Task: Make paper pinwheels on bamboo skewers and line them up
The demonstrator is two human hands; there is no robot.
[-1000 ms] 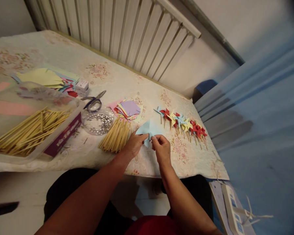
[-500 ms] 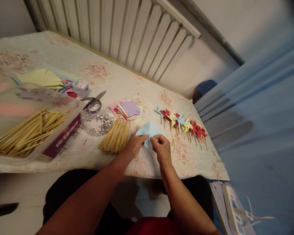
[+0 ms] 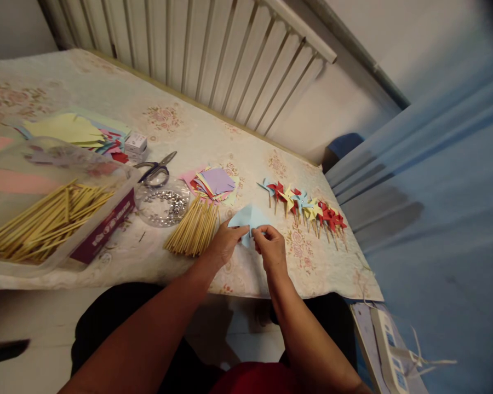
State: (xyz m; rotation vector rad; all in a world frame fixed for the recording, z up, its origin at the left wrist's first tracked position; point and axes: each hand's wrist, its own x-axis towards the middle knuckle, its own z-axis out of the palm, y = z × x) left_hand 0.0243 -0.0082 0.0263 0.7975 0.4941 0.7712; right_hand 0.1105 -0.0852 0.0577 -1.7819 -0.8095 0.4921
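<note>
Both forearms are stretched up from the bottom of the frame and meet just right of centre, near the table's front edge (image 3: 246,290). Bare cloth is left only in a narrow strip between the stick bundle (image 3: 193,229) at the left and the row of finished pinwheels (image 3: 308,208) at the right. A light-blue paper piece (image 3: 246,217) is pinched by the left hand (image 3: 224,243) and the right hand (image 3: 271,249) — fingertips closed on its lower folds, just above the cloth.
</note>
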